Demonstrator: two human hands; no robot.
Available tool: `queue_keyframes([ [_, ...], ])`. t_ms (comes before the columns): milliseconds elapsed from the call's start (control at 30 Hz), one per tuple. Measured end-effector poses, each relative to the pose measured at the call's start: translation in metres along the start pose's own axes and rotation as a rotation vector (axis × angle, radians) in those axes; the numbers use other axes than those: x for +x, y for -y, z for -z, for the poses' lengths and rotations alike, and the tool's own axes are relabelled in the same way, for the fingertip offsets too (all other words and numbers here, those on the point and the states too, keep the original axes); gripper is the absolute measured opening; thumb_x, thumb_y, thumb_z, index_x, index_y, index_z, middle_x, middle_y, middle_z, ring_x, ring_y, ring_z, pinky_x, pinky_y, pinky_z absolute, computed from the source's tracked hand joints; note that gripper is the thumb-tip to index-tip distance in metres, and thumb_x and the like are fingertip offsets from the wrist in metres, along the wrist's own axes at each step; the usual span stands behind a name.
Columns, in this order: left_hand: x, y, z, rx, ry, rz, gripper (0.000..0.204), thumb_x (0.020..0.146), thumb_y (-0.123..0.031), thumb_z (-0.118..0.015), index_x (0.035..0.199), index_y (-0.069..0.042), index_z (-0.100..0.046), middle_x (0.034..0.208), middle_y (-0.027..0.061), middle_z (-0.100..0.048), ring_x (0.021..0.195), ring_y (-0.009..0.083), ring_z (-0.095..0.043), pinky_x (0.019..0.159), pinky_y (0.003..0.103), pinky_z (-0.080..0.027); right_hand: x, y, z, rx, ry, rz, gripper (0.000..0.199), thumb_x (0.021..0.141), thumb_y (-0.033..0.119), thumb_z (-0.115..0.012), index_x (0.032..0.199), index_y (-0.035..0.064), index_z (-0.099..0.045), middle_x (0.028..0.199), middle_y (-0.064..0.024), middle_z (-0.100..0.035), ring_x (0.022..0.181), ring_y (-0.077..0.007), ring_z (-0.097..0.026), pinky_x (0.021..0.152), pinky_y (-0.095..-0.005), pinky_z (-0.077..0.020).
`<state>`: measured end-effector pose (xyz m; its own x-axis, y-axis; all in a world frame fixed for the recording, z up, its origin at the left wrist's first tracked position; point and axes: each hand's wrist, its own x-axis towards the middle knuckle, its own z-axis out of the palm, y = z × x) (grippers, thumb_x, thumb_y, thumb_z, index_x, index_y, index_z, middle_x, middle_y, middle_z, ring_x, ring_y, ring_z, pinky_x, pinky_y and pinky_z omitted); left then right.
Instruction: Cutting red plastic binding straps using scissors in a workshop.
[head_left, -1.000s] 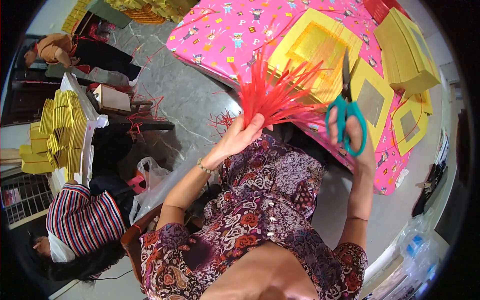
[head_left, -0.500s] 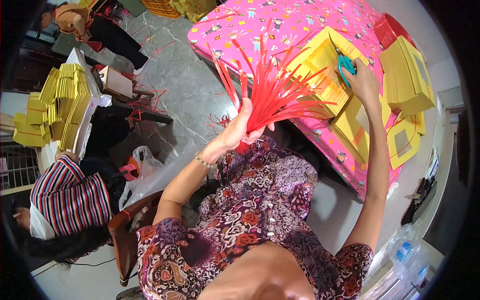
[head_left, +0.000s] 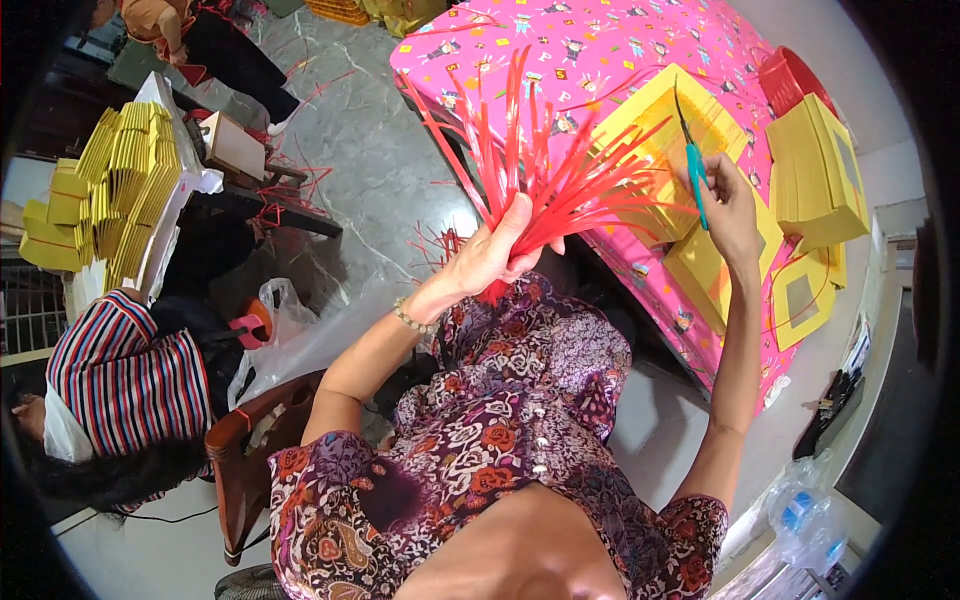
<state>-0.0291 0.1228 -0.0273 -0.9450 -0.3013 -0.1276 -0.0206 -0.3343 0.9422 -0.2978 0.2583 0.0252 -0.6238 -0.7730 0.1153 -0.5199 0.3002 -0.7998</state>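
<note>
A thick bunch of red plastic strips [head_left: 570,190] fans out from my left hand [head_left: 497,247], whose fingers wrap round its lower part. The loose ends spread up and to the right, some over the edge of the table. My right hand [head_left: 732,205] grips a pair of scissors [head_left: 696,180] with teal handles, its dark blades pointing up and away from me. The scissors are apart from the bunch, above a yellow open box [head_left: 655,105] on the table. A few strip ends reach close to the scissors' handles.
The table's pink printed cloth [head_left: 480,45] also bears stacked yellow card pieces [head_left: 815,170] and a red basket [head_left: 793,78]. To the left, a person in a striped top [head_left: 130,385] sits by piled yellow cards [head_left: 130,180]. Another person [head_left: 170,35] stands farther off. A wooden chair [head_left: 240,470] is beside me.
My right hand has moved slightly down, turning the scissors more upright and side-on. The bunch in my left hand has shifted a little right and down. My view has moved slightly.
</note>
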Motion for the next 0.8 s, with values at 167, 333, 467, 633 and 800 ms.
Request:
queue_keyframes([
  [167,0.002,-0.003,-0.005,0.102,-0.066,-0.053,0.071,0.093,-0.061,-0.015,0.087,-0.005,-0.058,0.052,-0.0031,-0.038,0.044,0.0061,-0.035,0.042,0.022,-0.029,-0.043,0.031,0.007,0.283,0.095,0.026,0.029,0.084,0.029,-0.065,0.088,0.0041,-0.051,0.066,0.0047,-0.046,0.056,-0.0029,-0.043,0.051,-0.0164,-0.0333],
  [333,0.011,-0.005,-0.014,0.225,-0.283,-0.128,0.061,0.096,-0.054,-0.024,0.084,-0.005,-0.058,0.058,-0.0018,-0.044,0.048,0.0060,-0.037,0.045,0.024,-0.030,-0.092,0.064,0.011,0.685,0.089,-0.263,0.075,0.061,0.062,-0.074,0.096,0.0008,-0.050,0.075,-0.0006,-0.050,0.047,-0.0066,-0.045,0.043,-0.0184,-0.0339],
  [467,0.015,-0.001,-0.014,0.255,-0.327,-0.153,0.059,0.096,-0.053,-0.027,0.085,-0.004,-0.058,0.057,-0.0020,-0.043,0.048,0.0058,-0.037,0.044,0.023,-0.029,-0.100,0.064,0.007,0.691,0.285,-0.169,0.052,0.065,0.042,-0.079,0.086,0.0031,-0.050,0.076,-0.0004,-0.053,0.057,-0.0063,-0.049,0.051,-0.0182,-0.0373],
  [633,0.015,-0.005,0.001,0.001,-0.266,-0.006,0.069,0.090,-0.066,-0.024,0.088,-0.005,-0.056,0.050,-0.0061,-0.032,0.040,0.0037,-0.025,0.039,0.021,-0.022,-0.048,0.024,0.001,0.016,-0.036,-0.065,0.016,0.082,0.016,-0.063,0.086,0.0031,-0.054,0.070,0.0004,-0.056,0.064,-0.0049,-0.051,0.057,-0.0213,-0.0396],
  [800,0.012,-0.021,0.024,-0.202,-0.305,-0.014,0.077,0.085,-0.072,-0.018,0.087,-0.004,-0.054,0.048,-0.0069,-0.029,0.036,0.0035,-0.023,0.035,0.020,-0.019,0.012,-0.016,0.014,-0.405,-0.235,0.012,0.029,0.080,0.030,-0.066,0.090,0.0041,-0.057,0.075,-0.0069,-0.063,0.065,-0.0156,-0.058,0.057,-0.0312,-0.0438],
])
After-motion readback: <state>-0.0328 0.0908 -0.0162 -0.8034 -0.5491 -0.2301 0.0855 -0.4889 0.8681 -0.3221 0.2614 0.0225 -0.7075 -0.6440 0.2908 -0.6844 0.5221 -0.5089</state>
